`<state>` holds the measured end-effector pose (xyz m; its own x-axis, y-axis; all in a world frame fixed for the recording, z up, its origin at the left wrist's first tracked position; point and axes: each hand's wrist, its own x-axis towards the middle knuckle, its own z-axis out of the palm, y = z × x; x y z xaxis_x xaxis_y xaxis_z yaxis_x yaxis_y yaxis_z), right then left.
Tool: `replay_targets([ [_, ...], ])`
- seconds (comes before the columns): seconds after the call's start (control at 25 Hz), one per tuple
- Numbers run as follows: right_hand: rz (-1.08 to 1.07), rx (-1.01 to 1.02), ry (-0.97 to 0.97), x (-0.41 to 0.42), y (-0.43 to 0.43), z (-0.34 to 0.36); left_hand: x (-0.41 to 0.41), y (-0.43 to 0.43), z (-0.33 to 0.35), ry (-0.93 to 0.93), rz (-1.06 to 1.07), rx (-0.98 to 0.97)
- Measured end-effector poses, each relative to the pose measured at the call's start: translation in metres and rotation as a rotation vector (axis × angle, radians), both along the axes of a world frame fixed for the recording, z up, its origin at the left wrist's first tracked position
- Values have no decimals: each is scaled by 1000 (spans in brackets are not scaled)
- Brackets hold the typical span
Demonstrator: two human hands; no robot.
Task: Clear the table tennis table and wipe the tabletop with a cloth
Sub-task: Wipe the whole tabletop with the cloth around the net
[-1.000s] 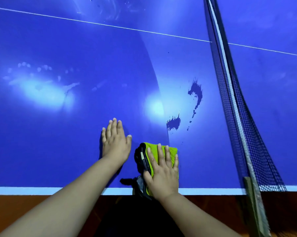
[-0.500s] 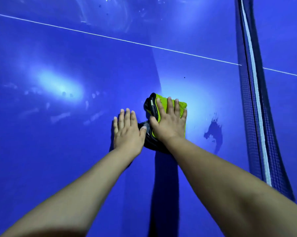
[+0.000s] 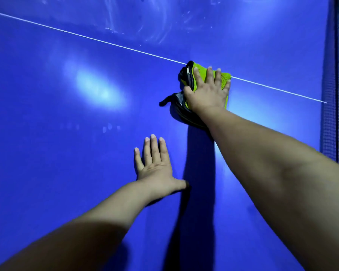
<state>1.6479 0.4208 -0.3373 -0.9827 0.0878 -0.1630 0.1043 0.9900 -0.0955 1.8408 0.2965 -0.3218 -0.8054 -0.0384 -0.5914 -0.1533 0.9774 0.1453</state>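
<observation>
A green and black cloth [image 3: 224,80] lies bunched on the blue table tennis tabletop [image 3: 67,153], right at the white centre line [image 3: 106,42]. My right hand [image 3: 208,92] presses flat on the cloth with its fingers straight and spread. My left hand [image 3: 155,167] rests palm down on the bare tabletop, nearer to me and to the left of the cloth, fingers straight. A dark streak [image 3: 198,192] runs along the surface from the cloth back toward me.
The black net [image 3: 332,94] with its white top band runs along the right edge of the view. Pale smear marks [image 3: 155,22] show on the surface beyond the centre line. Light glare [image 3: 100,90] sits to the left.
My right hand has pushed the cloth away from me, from near the table's edge up to the centre line. My left hand moved forward, then stayed behind the cloth. The dark splotches are out of sight.
</observation>
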Motion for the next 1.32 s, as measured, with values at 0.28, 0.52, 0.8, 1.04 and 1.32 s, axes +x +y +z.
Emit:
replay_targets([
  [0.28, 125, -66, -30, -50, 13, 4, -1, 0, -1, -53, -29, -31],
  [0.52, 170, -83, 13, 26, 34, 4, 2, 7, 3, -27, -24, -64],
  [0.8, 131, -78, 8, 163, 40, 4, 4, 1, 1, 117, 75, 56],
  [1.04, 49, -32, -51, 314, 35, 11, 37, -6, 12, 298, 106, 269],
  [1.32, -23, -8, 9, 470, 15, 13, 171, -2, 11, 291, -167, 348],
])
